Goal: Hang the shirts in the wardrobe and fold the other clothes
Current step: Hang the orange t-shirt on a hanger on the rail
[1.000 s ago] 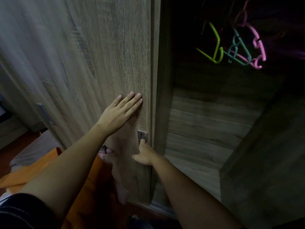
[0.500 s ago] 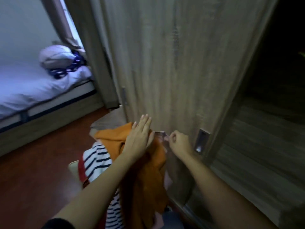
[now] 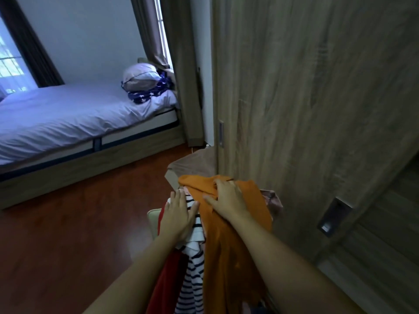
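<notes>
Orange shirt (image 3: 229, 223) is gripped by right hand (image 3: 226, 200); left hand (image 3: 179, 214) lies flat at nine o'clock. Lifting clear is needed next.

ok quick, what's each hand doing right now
left hand: open, flat on the striped shirt
right hand: closing on the orange garment

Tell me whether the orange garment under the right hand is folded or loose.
Loose. The orange garment hangs crumpled over the clothes pile, bunched under the right hand.

top garment (image 3: 229, 223): orange
striped shirt (image 3: 192, 277): white with dark navy stripes
red garment (image 3: 165, 279): red
floor (image 3: 68, 241): reddish-brown
bed sheet (image 3: 56, 114): pale lilac
</notes>
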